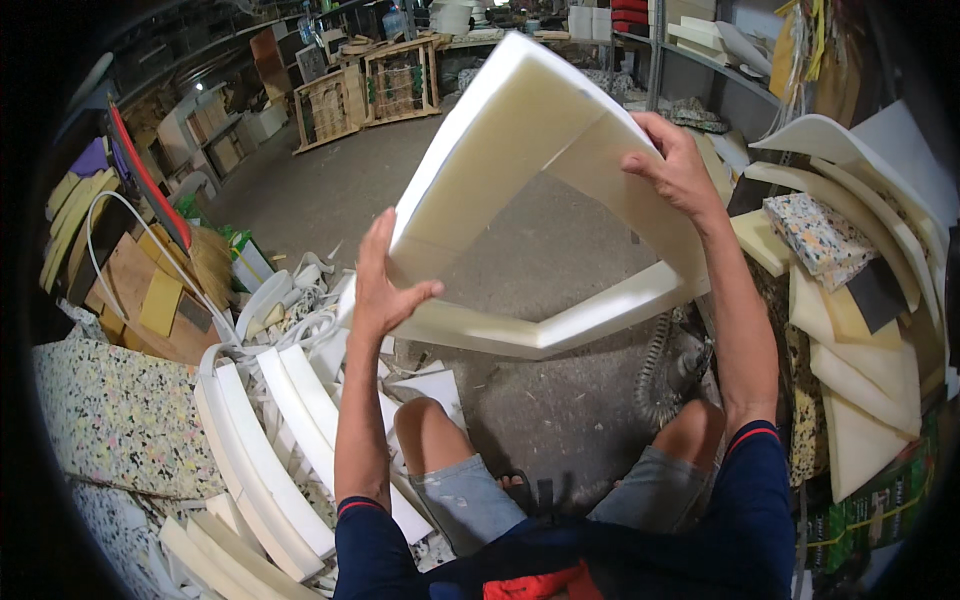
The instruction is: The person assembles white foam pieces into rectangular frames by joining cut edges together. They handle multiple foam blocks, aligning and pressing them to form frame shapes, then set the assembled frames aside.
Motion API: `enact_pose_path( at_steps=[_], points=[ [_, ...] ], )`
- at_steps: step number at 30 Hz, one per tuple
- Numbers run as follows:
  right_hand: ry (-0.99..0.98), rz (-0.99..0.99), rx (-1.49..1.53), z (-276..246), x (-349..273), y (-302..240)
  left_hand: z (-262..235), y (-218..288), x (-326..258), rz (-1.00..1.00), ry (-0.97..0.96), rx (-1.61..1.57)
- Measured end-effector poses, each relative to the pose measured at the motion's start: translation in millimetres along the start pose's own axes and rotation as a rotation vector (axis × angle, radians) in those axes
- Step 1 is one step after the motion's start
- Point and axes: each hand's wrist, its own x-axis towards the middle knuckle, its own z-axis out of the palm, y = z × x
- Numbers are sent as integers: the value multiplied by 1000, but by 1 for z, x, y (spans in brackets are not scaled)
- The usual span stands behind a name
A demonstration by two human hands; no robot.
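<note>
Between my hands is a large four-sided frame of white and cream foam (480, 150), raised and tilted above the floor, with an open middle. My left hand (382, 280) grips its left side, thumb on the inner face and fingers around the outside. On the upper right side my right hand (682, 168) closes over the foam edge, thumb inward and fingers behind. A seam line shows on the inner face near the top right. The frame's lower bars meet in a corner toward me.
White and cream foam strips (270, 455) lie in a heap at my left, beside speckled foam sheets (120, 415). Foam offcuts (860, 370) and a speckled foam block (820, 235) are piled at right. A ribbed hose (652, 375) lies near my knee. Wooden frames (400, 82) stand at the back.
</note>
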Motion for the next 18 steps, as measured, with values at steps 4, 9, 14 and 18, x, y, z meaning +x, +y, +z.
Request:
enact_pose_path(
  at_steps=[4,9,14,18],
  points=[
    [175,0,111,4,-46,68,-14,-18,34,-2,-197,192],
    [320,108,-125,21,-96,151,15,-1,47,37,-256,215],
    [434,160,-462,18,-107,121,81,49,37,52,-394,390],
    [118,-232,-963,44,-94,56,130,88,37,104,-468,400]
  ],
)
